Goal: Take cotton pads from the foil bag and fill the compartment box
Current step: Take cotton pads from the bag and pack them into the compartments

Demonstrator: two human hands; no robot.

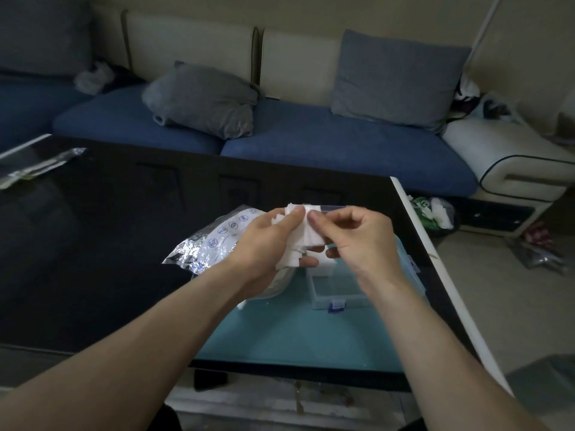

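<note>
Both my forearms rise from the frame's bottom over the dark table, sofa behind, left hand gripping and right hand pinching the cotton pads.

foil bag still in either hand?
No: the foil bag lies on the table while the left hand and right hand both hold the stack of cotton pads.

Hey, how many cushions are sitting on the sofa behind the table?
3. One slumped grey cushion left of centre, one upright grey cushion to the right, and one dark cushion at far left, cut off by the frame.
</note>
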